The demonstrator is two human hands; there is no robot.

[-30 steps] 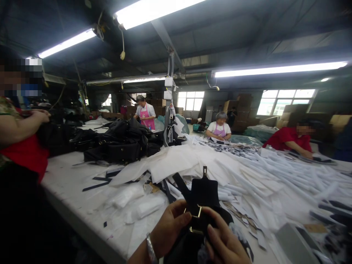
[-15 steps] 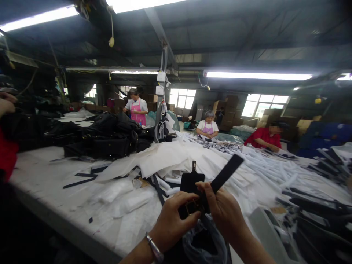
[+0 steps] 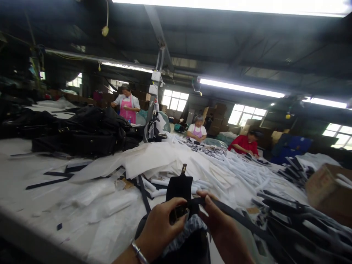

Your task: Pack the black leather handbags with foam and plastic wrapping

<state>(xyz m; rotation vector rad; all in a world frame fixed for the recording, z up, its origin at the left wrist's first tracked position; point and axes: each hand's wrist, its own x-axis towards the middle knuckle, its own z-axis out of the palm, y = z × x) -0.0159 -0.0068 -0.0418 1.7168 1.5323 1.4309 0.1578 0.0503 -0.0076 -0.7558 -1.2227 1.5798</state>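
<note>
In front of me is a black bag with crumpled clear plastic around its upper part. Its flap points away from me and ends in a gold-coloured metal clasp. My left hand, wearing a silver bracelet, is closed around a metal buckle near the flap's base. Between thumb and fingers of my right hand is a black strap. It runs from the buckle across to the right, its far part blurred.
White sheets and black strips litter the table. Black bags are heaped at left, more black pieces at right beside a cardboard box. Several people work farther back, one in a pink apron.
The strap's free length, raised earlier, now trails to the right. Both hands and the bag sit further left in view. The camera has turned right, bringing the cardboard box in.
</note>
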